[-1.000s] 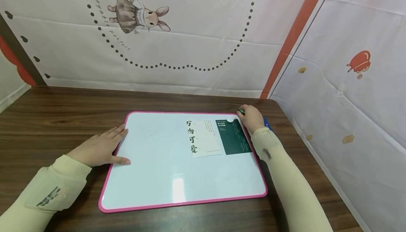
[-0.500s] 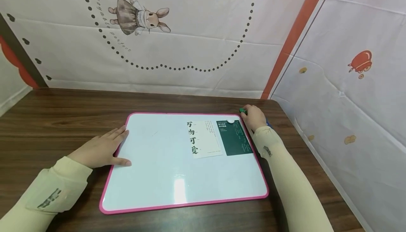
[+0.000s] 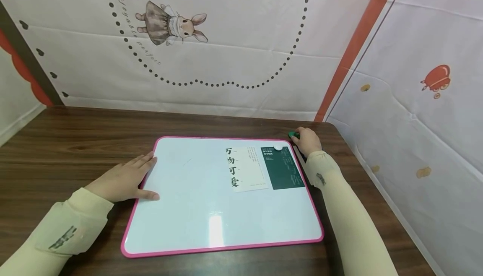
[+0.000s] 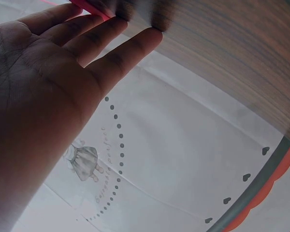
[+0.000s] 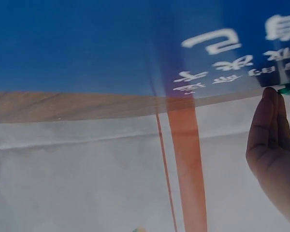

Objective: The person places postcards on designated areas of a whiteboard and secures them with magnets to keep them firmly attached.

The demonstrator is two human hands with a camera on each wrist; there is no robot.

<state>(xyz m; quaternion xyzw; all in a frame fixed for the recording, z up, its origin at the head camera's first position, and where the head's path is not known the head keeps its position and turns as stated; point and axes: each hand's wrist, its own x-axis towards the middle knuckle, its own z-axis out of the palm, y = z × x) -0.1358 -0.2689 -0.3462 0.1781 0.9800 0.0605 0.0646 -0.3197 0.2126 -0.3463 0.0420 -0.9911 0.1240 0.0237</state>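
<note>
Head view: flat, released left hand on the whiteboard; right hand pinches a green magnet. Right wrist view alone shows a blue card.

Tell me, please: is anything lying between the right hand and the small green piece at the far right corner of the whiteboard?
Nothing visible does. The right hand already has its fingertips at the green piece, just off the pink-framed whiteboard. Whether it grips the piece cannot be told.

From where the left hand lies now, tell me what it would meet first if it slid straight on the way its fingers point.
The left hand points up and right across the whiteboard. Probably it would first reach the white card with black characters; the bare board lies between.
</note>
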